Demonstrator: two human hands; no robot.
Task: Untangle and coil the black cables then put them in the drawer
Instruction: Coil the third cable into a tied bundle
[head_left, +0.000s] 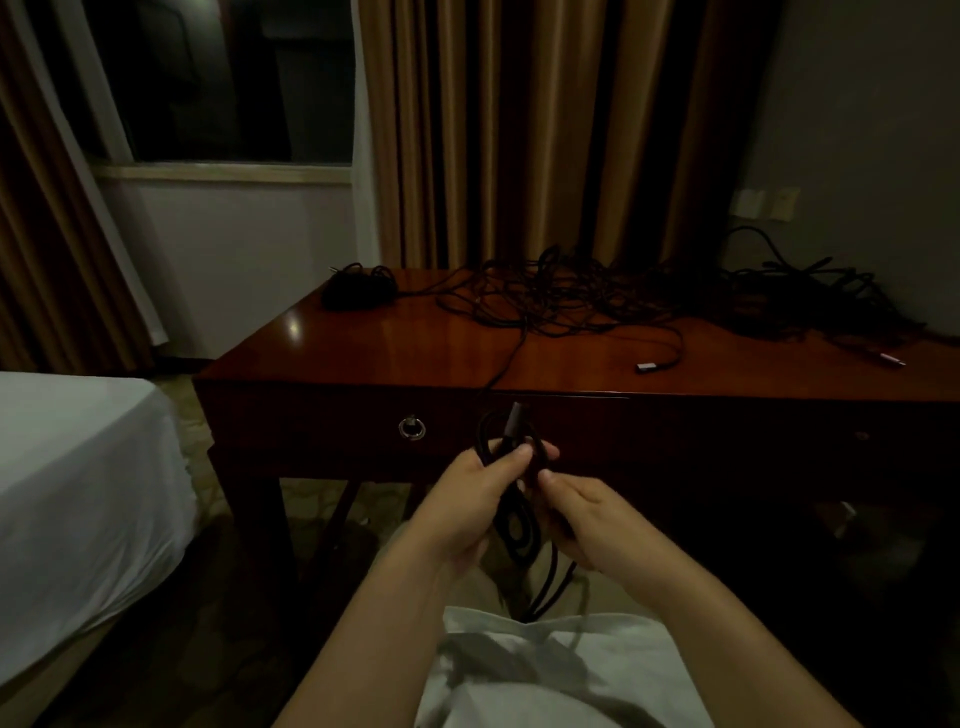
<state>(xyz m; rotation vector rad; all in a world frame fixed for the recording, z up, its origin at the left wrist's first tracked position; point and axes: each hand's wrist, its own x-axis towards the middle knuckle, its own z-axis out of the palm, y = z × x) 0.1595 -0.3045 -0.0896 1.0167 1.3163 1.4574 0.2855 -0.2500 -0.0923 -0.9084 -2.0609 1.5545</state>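
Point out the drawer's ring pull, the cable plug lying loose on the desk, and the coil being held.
ring pull (412, 428), head view, on the metal ring.
cable plug (645, 367), head view, on its pale connector tip.
coil (514, 527), head view, on the loops between the hands.

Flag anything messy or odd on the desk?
Yes: a tangle of black cables sprawls across the back of the desk, loose plug ends lying out front. One strand runs off the edge to the coil in both hands. Drawer is closed.
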